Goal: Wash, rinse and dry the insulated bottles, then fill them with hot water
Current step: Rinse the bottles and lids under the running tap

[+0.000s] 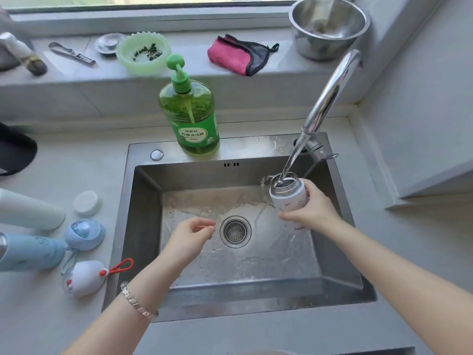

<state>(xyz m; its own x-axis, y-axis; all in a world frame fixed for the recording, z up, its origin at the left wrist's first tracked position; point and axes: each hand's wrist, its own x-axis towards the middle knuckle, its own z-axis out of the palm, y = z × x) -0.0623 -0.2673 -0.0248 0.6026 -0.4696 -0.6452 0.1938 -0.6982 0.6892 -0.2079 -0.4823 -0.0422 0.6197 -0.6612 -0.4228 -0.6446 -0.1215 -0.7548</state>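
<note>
My right hand (311, 210) grips a small white insulated bottle (288, 197) over the right side of the steel sink (143, 226). Its open mouth is tilted up to the chrome tap (330, 96), and a stream of water runs into it and spills over. My left hand (190, 235) hovers over the sink just left of the drain (235, 231), fingers loosely curled and holding nothing. On the counter at the left lie a pale green bottle (28, 210) and a light blue bottle (30, 252), both on their sides, with a blue lid (85, 233), a white lid (87, 203) and a white cap with a red loop (88, 276).
A green dish soap pump bottle (190, 114) stands on the sink's back rim. On the window ledge are a pink and black cloth (238, 55), a green plastic dish (143, 51), a steel bowl (329, 26), a small metal dish and a metal tool.
</note>
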